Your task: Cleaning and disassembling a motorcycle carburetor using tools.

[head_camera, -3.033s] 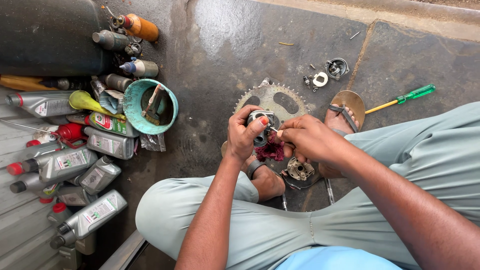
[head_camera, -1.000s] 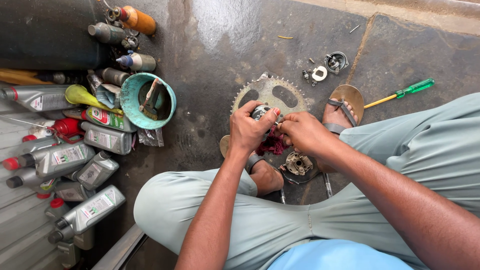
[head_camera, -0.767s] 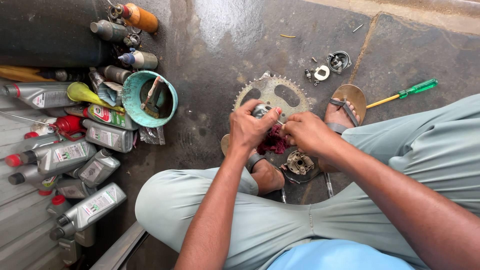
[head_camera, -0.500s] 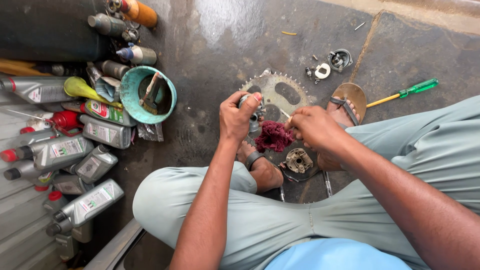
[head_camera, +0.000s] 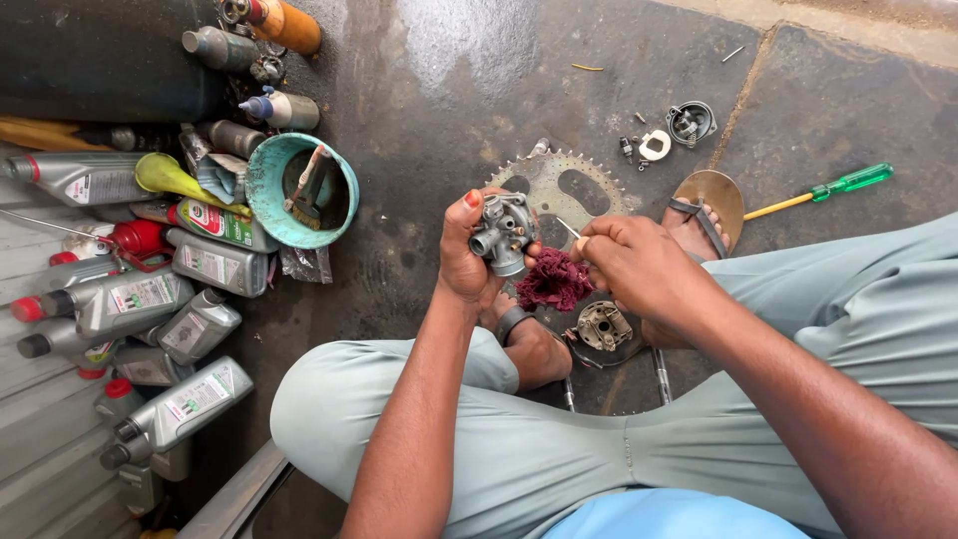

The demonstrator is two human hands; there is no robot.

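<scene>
Grey cast-metal carburettor body (head_camera: 502, 233) sits upright in the left hand (head_camera: 467, 252), whose fingers and thumb are curled tight around it above the toothed steel sprocket (head_camera: 559, 183). Just beside it, the right hand (head_camera: 639, 268) is closed in a pinch on a thin metal tool (head_camera: 568, 229). Below them lies a crumpled dark red rag (head_camera: 554, 281).

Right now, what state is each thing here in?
Carburetor body: lifted, held in the left hand.
Right hand: pinching a thin tool.
Red rag: crumpled, below the carburetor.
Sprocket: flat on the floor.
Green screwdriver: lying untouched.
Teal bowl: upright, brush inside.
Oil bottles: lying down, capped.
</scene>
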